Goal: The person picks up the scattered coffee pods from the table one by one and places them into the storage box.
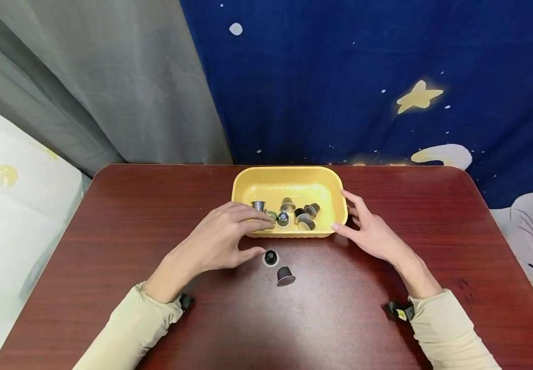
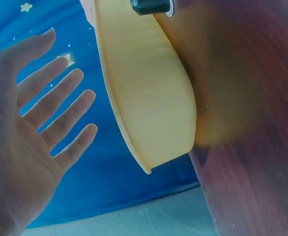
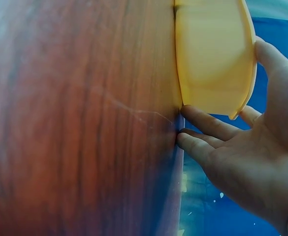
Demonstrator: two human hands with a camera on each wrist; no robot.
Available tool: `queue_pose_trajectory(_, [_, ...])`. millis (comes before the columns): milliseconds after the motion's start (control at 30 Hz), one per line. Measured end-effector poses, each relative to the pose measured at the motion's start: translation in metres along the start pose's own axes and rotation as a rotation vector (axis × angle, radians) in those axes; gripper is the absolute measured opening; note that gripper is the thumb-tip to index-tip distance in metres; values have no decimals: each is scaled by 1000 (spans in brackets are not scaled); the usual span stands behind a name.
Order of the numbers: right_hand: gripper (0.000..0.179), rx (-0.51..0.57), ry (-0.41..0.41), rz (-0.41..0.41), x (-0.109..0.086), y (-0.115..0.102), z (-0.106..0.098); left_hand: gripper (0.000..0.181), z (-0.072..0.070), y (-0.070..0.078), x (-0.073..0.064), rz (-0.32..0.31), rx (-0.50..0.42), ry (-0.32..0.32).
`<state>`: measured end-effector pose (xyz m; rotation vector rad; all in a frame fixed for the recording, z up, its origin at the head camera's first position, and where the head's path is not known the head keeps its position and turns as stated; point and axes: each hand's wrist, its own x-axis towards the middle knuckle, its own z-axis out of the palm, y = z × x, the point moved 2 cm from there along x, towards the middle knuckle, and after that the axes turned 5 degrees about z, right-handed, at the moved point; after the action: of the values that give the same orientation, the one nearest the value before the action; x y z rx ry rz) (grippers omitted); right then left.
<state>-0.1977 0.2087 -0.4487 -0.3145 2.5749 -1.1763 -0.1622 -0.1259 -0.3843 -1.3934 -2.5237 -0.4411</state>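
Observation:
My left hand [image 1: 222,234] reaches over the front left rim of a yellow plastic bin [image 1: 289,174], palm down with fingers extended. Its fingertips hover by the coffee capsules [image 1: 283,220] inside; the left wrist view shows the palm holding nothing. On the table near that thumb stands a black coffee capsule [image 1: 270,257], with a dark capsule [image 1: 286,276] lying tilted just in front. At the bin's right end my right hand [image 1: 370,231] spreads its fingers, thumb touching the rim by the front corner and other fingers along the side [image 3: 242,147].
Several capsules lie toward the front of the bin. The bin stands at the far side of the dark red wooden table [image 1: 340,308]. Behind the table hang a grey curtain [image 1: 155,92] and a blue patterned curtain [image 1: 322,77].

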Motion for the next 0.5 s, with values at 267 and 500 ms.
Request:
queue_pose_trajectory(267, [85,-13,-4,11,0,0,-1,47,1,7,-6,-6,4,4])
queue_pose_trajectory(500, [84,-5,-6,10,1,0,-1,48,4,14,-11,16,-18,27])
